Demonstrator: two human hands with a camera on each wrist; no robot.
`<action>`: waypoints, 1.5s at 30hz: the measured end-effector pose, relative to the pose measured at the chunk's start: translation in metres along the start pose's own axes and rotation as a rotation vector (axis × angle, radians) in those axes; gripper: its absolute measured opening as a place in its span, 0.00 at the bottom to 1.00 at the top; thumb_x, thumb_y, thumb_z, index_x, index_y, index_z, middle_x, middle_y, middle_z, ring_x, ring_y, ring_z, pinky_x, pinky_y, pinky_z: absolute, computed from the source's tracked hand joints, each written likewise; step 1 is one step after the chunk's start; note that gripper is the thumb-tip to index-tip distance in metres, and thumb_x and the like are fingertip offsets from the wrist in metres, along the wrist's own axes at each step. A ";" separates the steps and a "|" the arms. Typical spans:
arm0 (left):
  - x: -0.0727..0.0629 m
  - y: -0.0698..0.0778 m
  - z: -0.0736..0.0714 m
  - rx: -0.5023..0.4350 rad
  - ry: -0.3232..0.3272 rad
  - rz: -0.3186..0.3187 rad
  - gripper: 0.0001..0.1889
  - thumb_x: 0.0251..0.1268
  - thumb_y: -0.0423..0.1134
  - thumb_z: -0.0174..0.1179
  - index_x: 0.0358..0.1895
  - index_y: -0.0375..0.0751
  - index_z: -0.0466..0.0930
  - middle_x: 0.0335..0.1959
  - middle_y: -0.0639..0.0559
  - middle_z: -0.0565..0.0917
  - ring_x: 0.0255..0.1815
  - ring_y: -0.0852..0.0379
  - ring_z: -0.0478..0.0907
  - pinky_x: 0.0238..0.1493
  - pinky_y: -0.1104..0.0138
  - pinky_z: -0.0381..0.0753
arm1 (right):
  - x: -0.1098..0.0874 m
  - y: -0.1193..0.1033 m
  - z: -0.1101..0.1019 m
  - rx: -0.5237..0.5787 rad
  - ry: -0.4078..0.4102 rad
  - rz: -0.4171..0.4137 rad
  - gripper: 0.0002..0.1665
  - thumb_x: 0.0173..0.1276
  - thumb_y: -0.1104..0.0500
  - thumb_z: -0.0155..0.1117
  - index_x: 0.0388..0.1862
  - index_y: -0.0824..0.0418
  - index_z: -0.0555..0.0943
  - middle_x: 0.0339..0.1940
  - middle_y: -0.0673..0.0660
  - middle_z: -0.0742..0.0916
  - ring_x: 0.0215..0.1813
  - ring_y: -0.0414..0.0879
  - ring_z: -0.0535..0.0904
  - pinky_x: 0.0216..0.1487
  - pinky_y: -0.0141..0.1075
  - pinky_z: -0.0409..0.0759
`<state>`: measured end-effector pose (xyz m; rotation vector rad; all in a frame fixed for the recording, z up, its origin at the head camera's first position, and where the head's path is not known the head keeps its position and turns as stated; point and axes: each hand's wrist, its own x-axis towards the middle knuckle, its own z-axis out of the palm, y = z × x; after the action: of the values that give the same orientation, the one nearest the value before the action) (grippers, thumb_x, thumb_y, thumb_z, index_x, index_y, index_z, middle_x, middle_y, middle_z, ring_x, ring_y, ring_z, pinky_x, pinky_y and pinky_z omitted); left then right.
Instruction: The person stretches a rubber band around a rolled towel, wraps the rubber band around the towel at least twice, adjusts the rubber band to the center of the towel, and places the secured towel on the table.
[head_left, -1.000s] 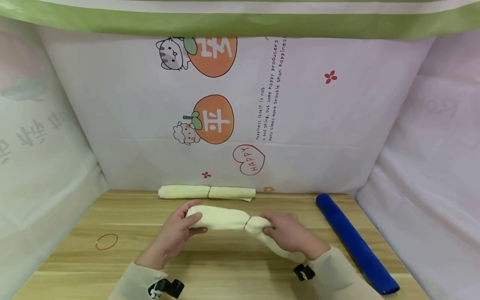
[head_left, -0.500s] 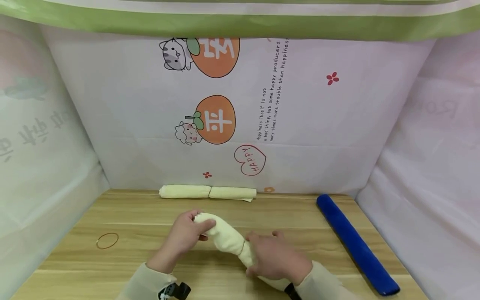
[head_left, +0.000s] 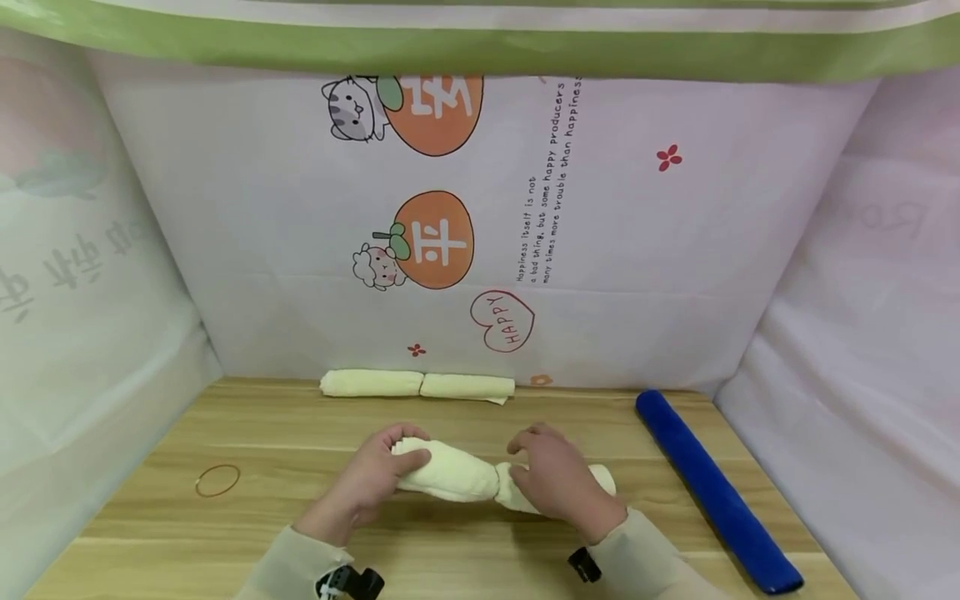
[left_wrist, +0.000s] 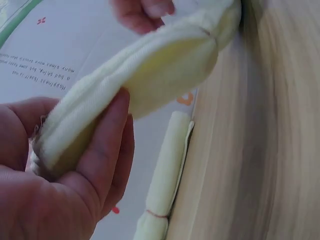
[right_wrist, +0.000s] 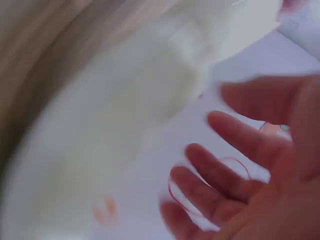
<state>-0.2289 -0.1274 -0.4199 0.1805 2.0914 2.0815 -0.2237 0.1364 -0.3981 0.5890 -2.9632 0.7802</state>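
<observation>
My left hand [head_left: 367,479] pinches the left end of a rolled pale-yellow towel [head_left: 453,473], thumb on the near side and fingers behind. A thin rubber band [head_left: 497,482] cinches the roll near its middle. In the left wrist view the held towel [left_wrist: 165,70] shows a loose, hollow fold along its length. My right hand [head_left: 558,475] overlaps the towel's right half in the head view. From the right wrist, that hand [right_wrist: 250,175] appears with fingers spread, beside the blurred towel [right_wrist: 110,115] and holding nothing.
Another banded pale-yellow towel roll [head_left: 375,383] lies along the back wall. A blue towel roll [head_left: 716,492] lies slantwise on the right of the wooden table [head_left: 285,433]. One loose rubber band [head_left: 217,481] rests at the left. Printed cloth walls [head_left: 600,250] enclose the table.
The towel's right part first drooped toward me and now lies almost level to the right. My right hand has released its grip on it; the left keeps hold of its end.
</observation>
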 end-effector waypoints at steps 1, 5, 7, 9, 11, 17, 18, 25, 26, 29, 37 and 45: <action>0.000 -0.001 0.002 -0.015 -0.005 -0.003 0.12 0.69 0.34 0.62 0.51 0.33 0.76 0.42 0.42 0.79 0.34 0.52 0.81 0.36 0.63 0.81 | 0.001 -0.001 0.000 0.161 -0.015 0.046 0.07 0.68 0.63 0.64 0.44 0.62 0.84 0.42 0.55 0.83 0.46 0.51 0.79 0.50 0.51 0.78; 0.003 -0.003 0.008 -0.069 -0.004 -0.006 0.13 0.71 0.34 0.60 0.52 0.32 0.73 0.40 0.42 0.80 0.36 0.52 0.82 0.39 0.63 0.81 | 0.004 0.003 0.004 0.713 -0.089 0.287 0.12 0.73 0.60 0.62 0.47 0.67 0.83 0.40 0.57 0.83 0.40 0.49 0.79 0.41 0.45 0.83; 0.004 -0.003 0.010 -0.090 -0.001 -0.012 0.13 0.71 0.33 0.60 0.53 0.31 0.73 0.41 0.41 0.80 0.37 0.51 0.82 0.40 0.63 0.82 | 0.006 0.008 0.007 0.839 -0.109 0.361 0.16 0.73 0.59 0.62 0.51 0.71 0.81 0.41 0.60 0.82 0.41 0.52 0.78 0.41 0.46 0.83; 0.004 -0.001 0.011 -0.107 -0.004 -0.020 0.13 0.71 0.32 0.59 0.53 0.30 0.72 0.41 0.41 0.80 0.37 0.51 0.82 0.40 0.63 0.82 | 0.008 0.014 0.012 0.879 -0.119 0.398 0.17 0.72 0.59 0.63 0.52 0.72 0.80 0.42 0.61 0.82 0.42 0.53 0.79 0.42 0.47 0.83; 0.004 -0.001 0.012 -0.126 -0.012 -0.034 0.13 0.71 0.32 0.59 0.53 0.30 0.72 0.42 0.40 0.80 0.36 0.51 0.82 0.39 0.62 0.83 | 0.011 0.019 0.018 0.904 -0.123 0.426 0.16 0.70 0.60 0.64 0.50 0.72 0.80 0.40 0.61 0.82 0.41 0.53 0.79 0.41 0.47 0.83; 0.002 0.005 0.018 -0.294 -0.113 -0.054 0.09 0.71 0.33 0.59 0.49 0.36 0.73 0.43 0.42 0.78 0.37 0.53 0.81 0.36 0.64 0.83 | 0.013 0.023 0.026 0.949 -0.134 0.423 0.15 0.69 0.60 0.66 0.47 0.71 0.82 0.39 0.60 0.84 0.42 0.52 0.81 0.44 0.48 0.83; 0.002 0.007 0.019 -0.340 -0.136 -0.050 0.07 0.72 0.33 0.59 0.48 0.38 0.73 0.44 0.42 0.77 0.38 0.52 0.81 0.37 0.63 0.83 | 0.012 0.022 0.024 0.982 -0.139 0.415 0.15 0.69 0.59 0.66 0.47 0.71 0.82 0.39 0.60 0.84 0.42 0.53 0.81 0.45 0.49 0.83; 0.004 0.005 0.018 -0.681 -0.291 0.101 0.03 0.79 0.36 0.51 0.47 0.49 0.73 0.50 0.44 0.75 0.44 0.51 0.79 0.43 0.59 0.83 | 0.006 0.012 0.006 1.286 -0.141 0.339 0.09 0.69 0.60 0.66 0.40 0.66 0.86 0.40 0.59 0.86 0.45 0.51 0.82 0.55 0.53 0.79; 0.004 0.003 0.017 -0.717 -0.318 0.146 0.05 0.80 0.36 0.48 0.48 0.50 0.72 0.49 0.45 0.75 0.44 0.52 0.79 0.43 0.60 0.83 | 0.005 0.010 0.003 1.297 -0.132 0.329 0.08 0.69 0.60 0.67 0.40 0.66 0.86 0.39 0.59 0.86 0.45 0.51 0.82 0.55 0.53 0.79; 0.005 -0.002 0.015 -0.807 -0.420 0.296 0.11 0.83 0.34 0.38 0.49 0.49 0.72 0.48 0.48 0.77 0.45 0.54 0.79 0.45 0.64 0.81 | 0.003 -0.001 -0.005 1.256 -0.102 0.300 0.09 0.67 0.60 0.69 0.39 0.68 0.85 0.39 0.58 0.86 0.45 0.51 0.82 0.55 0.52 0.79; 0.005 -0.004 0.014 -0.908 -0.618 0.486 0.18 0.81 0.31 0.29 0.51 0.45 0.73 0.49 0.47 0.79 0.48 0.54 0.80 0.48 0.65 0.81 | 0.000 -0.027 -0.013 1.080 -0.014 0.266 0.15 0.67 0.65 0.69 0.47 0.76 0.81 0.46 0.63 0.84 0.47 0.53 0.83 0.51 0.50 0.82; 0.004 0.001 0.016 -0.874 -0.668 0.525 0.17 0.79 0.29 0.31 0.50 0.43 0.73 0.53 0.48 0.78 0.51 0.54 0.77 0.49 0.65 0.81 | 0.000 -0.031 -0.011 1.195 -0.027 0.236 0.03 0.64 0.70 0.68 0.31 0.70 0.82 0.43 0.62 0.83 0.45 0.52 0.80 0.50 0.49 0.82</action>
<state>-0.2298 -0.1107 -0.4190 1.1654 0.7066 2.4947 -0.2135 0.1167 -0.3737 0.2015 -2.2744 2.5410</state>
